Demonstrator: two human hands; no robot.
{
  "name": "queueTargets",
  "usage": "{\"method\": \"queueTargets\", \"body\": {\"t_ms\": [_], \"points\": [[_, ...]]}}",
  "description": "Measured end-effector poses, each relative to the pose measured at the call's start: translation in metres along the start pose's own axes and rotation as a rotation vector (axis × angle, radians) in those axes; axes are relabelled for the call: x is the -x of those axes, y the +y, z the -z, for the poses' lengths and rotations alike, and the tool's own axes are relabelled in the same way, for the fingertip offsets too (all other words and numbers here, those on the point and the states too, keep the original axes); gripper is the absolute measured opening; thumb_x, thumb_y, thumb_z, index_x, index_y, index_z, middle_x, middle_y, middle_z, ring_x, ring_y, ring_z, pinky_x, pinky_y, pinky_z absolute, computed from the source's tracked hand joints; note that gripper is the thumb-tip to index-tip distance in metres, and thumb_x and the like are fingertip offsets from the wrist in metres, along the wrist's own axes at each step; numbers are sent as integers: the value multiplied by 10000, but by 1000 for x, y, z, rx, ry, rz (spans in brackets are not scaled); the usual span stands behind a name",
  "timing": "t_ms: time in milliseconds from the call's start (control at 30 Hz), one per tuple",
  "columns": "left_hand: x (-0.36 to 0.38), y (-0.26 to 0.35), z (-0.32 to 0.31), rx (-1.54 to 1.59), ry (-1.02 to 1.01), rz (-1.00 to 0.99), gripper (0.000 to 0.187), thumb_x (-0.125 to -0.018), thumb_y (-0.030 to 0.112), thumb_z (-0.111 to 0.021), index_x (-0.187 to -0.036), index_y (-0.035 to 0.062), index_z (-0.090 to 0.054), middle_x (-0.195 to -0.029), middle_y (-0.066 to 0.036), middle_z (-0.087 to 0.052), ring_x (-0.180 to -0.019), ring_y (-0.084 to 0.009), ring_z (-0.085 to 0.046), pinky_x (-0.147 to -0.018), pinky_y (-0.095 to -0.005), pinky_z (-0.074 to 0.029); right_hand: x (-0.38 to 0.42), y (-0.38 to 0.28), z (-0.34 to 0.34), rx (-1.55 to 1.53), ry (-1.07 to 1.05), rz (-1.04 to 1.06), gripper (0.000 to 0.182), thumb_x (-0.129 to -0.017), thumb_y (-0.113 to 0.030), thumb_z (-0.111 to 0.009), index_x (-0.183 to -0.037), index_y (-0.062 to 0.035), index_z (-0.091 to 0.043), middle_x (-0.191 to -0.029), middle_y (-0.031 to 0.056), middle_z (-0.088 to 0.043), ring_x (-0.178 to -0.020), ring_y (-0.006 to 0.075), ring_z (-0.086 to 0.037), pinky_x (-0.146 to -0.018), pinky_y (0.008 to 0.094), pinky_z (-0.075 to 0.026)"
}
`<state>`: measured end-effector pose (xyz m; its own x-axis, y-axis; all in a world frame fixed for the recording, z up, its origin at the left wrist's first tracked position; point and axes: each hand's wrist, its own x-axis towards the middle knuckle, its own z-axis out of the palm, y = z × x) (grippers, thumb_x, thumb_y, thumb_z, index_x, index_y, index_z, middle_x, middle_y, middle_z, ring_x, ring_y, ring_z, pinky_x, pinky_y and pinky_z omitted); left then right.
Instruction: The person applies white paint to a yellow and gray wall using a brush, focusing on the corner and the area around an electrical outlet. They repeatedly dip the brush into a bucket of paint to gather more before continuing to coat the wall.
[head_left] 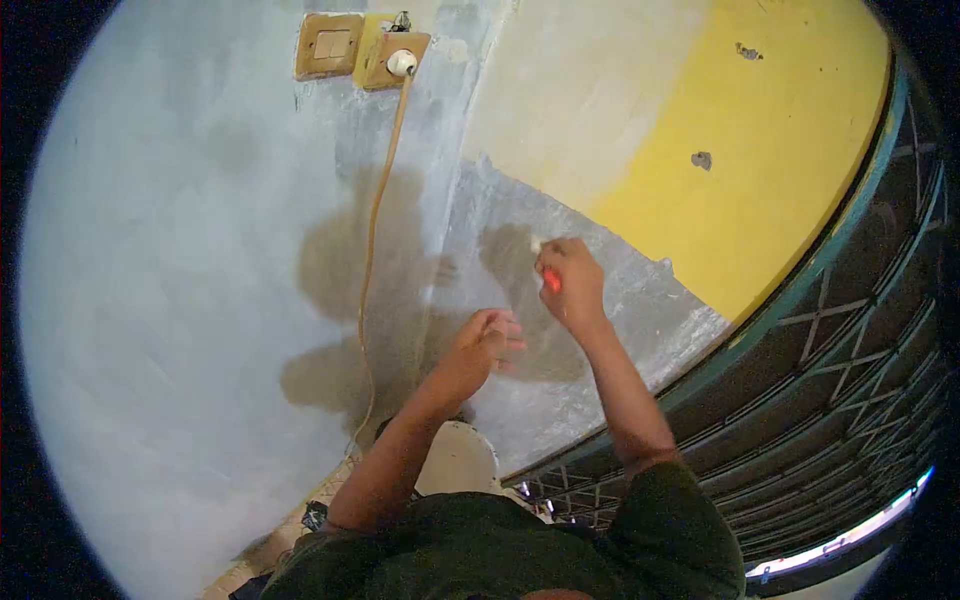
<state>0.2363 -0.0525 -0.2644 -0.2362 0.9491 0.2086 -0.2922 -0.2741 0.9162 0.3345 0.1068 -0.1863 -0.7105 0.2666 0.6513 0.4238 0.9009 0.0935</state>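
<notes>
A: What colour is the wall (pixel 180 300)?
B: Pale blue-grey, with a bare yellow patch (pixel 760 170) to the right of the grey and darker damp-looking blotches near the middle

A: And the tool (pixel 551 281) in the right hand (pixel 572 285)?
B: Red-orange handle, whitish tip

A: Anything above it?
B: A tan switch plate (pixel 329 45), a tan socket (pixel 396 58) with a white plug, and a tan cord (pixel 372 250) running down. Right of the wall, a dark teal grille (pixel 850 400) in a diamond lattice

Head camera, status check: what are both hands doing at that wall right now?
Right hand gripping red-handled tool against grey wall. Left hand open, fingers near wall, holding nothing. Hanging cord left of both hands.
</notes>
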Motion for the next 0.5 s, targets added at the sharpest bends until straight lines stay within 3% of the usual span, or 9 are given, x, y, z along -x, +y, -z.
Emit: {"method": "queueTargets", "body": {"t_ms": [67,133,233,500], "points": [[-1,-13,4,38,18,81,483,-946,419,-487,-1265,57,-463,-1188,-102,-545,-1054,-231,-572,-854,-366,-466,27,-9,1,-186,30,0,167,-609,-28,-665,-750,-96,-606,-1110,111,-599,-1066,314,-539,-803,409,-483],[-1,-20,3,42,-2,120,463,-962,414,-448,-1266,65,-469,-1169,-87,-549,-1033,-200,-568,-838,-347,-459,51,-17,-3,-160,251,187,174,-591,-55,-707,-708,-102,-587,-1300,134,-520,-1193,364,-453,-953,433,-394],[3,-25,-6,1,-44,212,468,-973,436,-412,-1264,77,-488,-1153,-60,-557,-1007,-161,-558,-814,-322,-443,83,-23,4,-256,221,99,178,-626,-113,-733,-664,-89,-561,-1409,120,-436,-1258,403,-373,-1012,468,-334],[-3,-75,-23,-120,-60,421,501,-964,460,-426,-1279,77,-500,-1159,-22,-571,-1004,-139,-525,-798,-309,-420,131,-19,-9,-445,196,-5,143,-658,-134,-743,-685,-106,-605,-1461,85,-369,-1322,390,-268,-1036,466,-318]]}}
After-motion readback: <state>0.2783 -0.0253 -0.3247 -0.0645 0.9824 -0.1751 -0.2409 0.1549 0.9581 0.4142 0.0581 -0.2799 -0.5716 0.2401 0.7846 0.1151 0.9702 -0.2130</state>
